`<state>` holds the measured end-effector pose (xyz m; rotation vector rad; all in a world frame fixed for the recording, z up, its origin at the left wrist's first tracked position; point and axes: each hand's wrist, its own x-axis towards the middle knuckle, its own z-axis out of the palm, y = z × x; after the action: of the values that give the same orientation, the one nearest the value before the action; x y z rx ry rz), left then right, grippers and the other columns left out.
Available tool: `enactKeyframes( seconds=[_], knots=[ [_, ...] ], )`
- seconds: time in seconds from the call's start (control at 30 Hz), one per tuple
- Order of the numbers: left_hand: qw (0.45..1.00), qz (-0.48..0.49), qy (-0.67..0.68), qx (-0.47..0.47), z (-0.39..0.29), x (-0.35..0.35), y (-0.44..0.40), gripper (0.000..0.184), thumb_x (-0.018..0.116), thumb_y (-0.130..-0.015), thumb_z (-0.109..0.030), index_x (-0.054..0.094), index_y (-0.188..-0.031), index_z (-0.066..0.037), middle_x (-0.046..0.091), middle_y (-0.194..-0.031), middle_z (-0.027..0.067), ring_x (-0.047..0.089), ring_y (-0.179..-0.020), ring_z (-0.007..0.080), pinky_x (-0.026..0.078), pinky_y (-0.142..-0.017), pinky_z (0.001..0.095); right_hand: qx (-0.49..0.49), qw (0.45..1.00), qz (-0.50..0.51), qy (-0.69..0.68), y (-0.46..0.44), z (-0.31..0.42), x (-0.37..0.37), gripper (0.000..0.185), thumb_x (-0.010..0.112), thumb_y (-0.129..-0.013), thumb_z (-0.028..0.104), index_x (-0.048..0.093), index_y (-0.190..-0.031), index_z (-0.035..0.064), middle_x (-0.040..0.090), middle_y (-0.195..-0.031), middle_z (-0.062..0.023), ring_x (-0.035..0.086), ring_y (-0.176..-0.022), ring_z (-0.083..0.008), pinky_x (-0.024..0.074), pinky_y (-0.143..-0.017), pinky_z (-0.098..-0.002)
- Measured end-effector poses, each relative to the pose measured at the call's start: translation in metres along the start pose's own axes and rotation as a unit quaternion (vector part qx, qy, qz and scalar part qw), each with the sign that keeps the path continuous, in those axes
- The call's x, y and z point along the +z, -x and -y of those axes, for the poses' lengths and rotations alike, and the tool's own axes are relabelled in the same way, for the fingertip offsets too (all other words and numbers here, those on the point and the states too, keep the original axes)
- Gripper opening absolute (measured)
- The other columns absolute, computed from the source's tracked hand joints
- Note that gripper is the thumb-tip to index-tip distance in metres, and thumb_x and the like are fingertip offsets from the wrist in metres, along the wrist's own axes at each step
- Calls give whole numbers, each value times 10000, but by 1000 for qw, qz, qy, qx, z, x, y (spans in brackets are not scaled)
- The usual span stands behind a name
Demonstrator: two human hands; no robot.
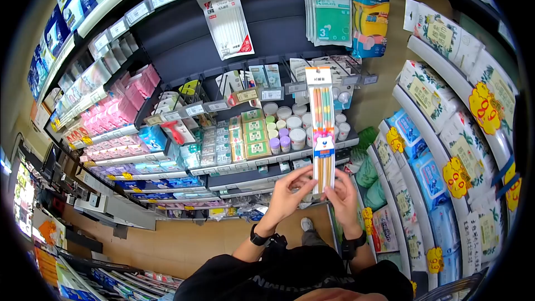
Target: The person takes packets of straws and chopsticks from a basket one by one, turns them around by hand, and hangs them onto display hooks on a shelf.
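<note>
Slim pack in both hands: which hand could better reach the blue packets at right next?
Probably the right hand: it looks nearer the blue packets, and the left hand also holds the slim pack.

Floor (184, 239): tan, lower left
Back shelves (278, 28): dark panels, upper middle
Side shelves (440, 62): white edges, right side

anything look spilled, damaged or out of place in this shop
Nothing obviously spilled or damaged. The white pack against the dark panel seems tilted, perhaps just lens distortion. The slim pack between left hand and right hand looks intact.
</note>
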<state>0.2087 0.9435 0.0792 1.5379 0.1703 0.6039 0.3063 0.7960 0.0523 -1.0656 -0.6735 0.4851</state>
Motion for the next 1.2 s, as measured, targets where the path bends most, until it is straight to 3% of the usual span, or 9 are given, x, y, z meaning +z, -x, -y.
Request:
enactKeyframes(
  seconds=[0.23, 0.53, 0.77, 1.2],
  knots=[
    [994, -22, -32, 98, -28, 7, -110, 434, 679, -913, -29, 570, -1330, 19, 672, -1143, 91, 615, -892, 75, 504, -777, 224, -109, 994, 14, 24, -113, 29, -10, 528, 563, -964, -9, 367, -1451, -65, 676, -1092, -150, 624, -830, -127, 517, -730, -272],
    [978, -53, -47, 197, -42, 8, -210, 417, 667, -903, 0, 584, -1311, 25, 680, -1094, 88, 622, -896, 91, 505, -783, 234, -180, 983, 40, 15, -220, 46, -17, 513, 565, -966, 2, 378, -1439, -69, 677, -1094, -166, 648, -829, -142, 538, -743, -282],
    [973, -76, -28, 216, -44, 10, -245, 417, 661, -909, 26, 563, -1313, 57, 674, -1106, 105, 626, -936, 104, 519, -843, 250, -205, 978, 46, 4, -261, 51, -17, 507, 573, -964, 7, 392, -1431, -70, 680, -1082, -159, 643, -830, -131, 533, -735, -271],
    [968, -87, -7, 237, -45, 7, -272, 403, 664, -911, 2, 580, -1304, 35, 673, -1097, 95, 627, -946, 107, 510, -818, 251, -202, 978, 56, -13, -290, 57, -15, 515, 590, -957, 2, 401, -1431, -65, 690, -1028, -128, 634, -807, -116, 526, -726, -261]
  ],
)
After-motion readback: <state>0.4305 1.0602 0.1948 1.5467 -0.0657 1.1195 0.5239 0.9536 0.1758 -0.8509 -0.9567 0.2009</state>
